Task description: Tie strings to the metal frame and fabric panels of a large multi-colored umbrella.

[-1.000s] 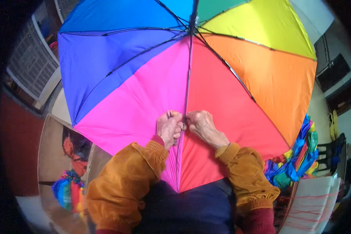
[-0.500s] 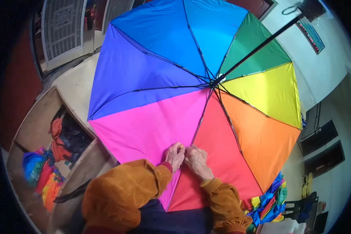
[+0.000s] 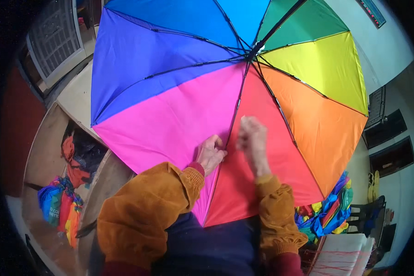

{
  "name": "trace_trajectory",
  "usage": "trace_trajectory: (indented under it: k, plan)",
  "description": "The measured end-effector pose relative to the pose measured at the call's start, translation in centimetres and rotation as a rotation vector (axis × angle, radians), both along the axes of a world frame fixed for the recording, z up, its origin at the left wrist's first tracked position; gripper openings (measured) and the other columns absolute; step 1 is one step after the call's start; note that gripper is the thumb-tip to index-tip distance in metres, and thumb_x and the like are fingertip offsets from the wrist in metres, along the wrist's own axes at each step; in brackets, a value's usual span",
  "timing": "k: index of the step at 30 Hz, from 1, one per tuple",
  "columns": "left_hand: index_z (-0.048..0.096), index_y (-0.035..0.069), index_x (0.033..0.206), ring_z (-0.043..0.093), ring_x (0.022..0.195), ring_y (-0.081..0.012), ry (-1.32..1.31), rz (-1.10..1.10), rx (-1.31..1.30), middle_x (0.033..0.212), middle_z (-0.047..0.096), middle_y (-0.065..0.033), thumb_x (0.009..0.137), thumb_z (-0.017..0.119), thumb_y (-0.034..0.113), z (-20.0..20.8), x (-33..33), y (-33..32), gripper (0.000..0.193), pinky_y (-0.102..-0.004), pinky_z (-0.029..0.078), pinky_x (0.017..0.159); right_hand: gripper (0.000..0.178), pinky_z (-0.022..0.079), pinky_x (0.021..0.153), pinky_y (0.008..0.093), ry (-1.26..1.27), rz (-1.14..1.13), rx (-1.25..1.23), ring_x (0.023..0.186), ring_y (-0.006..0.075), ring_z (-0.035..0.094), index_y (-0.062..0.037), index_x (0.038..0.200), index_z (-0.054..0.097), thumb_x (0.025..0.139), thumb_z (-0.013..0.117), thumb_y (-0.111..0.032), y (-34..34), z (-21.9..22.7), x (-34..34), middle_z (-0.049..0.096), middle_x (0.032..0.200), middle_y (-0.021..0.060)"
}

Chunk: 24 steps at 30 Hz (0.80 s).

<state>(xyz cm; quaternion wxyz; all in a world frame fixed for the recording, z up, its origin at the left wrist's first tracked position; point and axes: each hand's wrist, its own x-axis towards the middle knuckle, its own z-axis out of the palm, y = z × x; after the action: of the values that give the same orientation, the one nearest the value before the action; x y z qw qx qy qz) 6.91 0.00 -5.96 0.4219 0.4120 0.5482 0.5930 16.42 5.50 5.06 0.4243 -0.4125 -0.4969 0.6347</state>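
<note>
An open rainbow umbrella [image 3: 170,115] fills the middle of the view with its inner side toward me. Its black shaft [image 3: 280,26] points to the upper right, and dark ribs fan out from the hub. My left hand [image 3: 210,154] is closed on the rib [image 3: 237,108] along the seam between the pink and red panels. In front of the red panel, my right hand [image 3: 254,138] is raised off the cloth, blurred, its fingers pinched together. Whatever those fingertips hold is too small to make out.
A wooden bin [image 3: 41,147] on the left holds rainbow cloth bundles [image 3: 62,207], an orange-red cloth [image 3: 73,161] and black material. More rainbow fabric [image 3: 329,214] is heaped at the lower right, by a white block [image 3: 340,255] wound with red threads.
My right hand has lifted away from the seam, up and to the right. My left hand stays at the rib. The umbrella sits higher in view, its hub nearer the top.
</note>
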Motion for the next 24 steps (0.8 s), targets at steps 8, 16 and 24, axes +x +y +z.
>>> trace_trajectory:
  k: [8, 16, 24]
  plan:
    - [0.051, 0.004, 0.084, 0.042, 0.048, -0.0116, 0.327, -0.051, -0.016, 0.057, 0.047, -0.0011, 0.075, 0.056, 0.002, 3.0, 0.0, -0.2, 0.01, -0.0298, 0.035, 0.044, 0.015, 0.029, 0.038, 0.0198, 0.148, 0.126, 0.072, 0.043, 0.0062, 0.036, -0.0089, 0.075, 0.052, 0.089, 0.054, -0.015, 2.5, 1.6, 1.9, 0.04, 0.055, -0.0035]
    - [0.053, 0.007, 0.076, 0.032, 0.042, -0.0015, -0.366, 0.001, -0.264, 0.058, 0.042, 0.0041, 0.081, 0.056, 0.005, 4.2, -1.6, 0.8, 0.006, -0.019, 0.024, 0.034, 0.013, 0.039, 0.046, 0.0328, -0.675, 0.179, 0.468, 0.052, 0.0136, 0.05, -0.0006, 0.076, 0.058, 0.085, 0.055, -0.01, 2.2, -2.0, 3.5, 0.055, 0.059, 0.0073]
    - [0.053, 0.007, 0.073, 0.033, 0.038, -0.001, -0.485, 0.0, -0.278, 0.059, 0.047, 0.0027, 0.081, 0.057, 0.006, 4.3, -1.7, 0.9, 0.009, -0.0167, 0.024, 0.032, 0.011, 0.042, 0.056, 0.0458, -0.945, 0.51, 0.878, 0.063, 0.0408, 0.052, 0.003, 0.075, 0.051, 0.064, 0.053, 0.001, 1.1, -5.8, 3.1, 0.053, 0.066, 0.024]
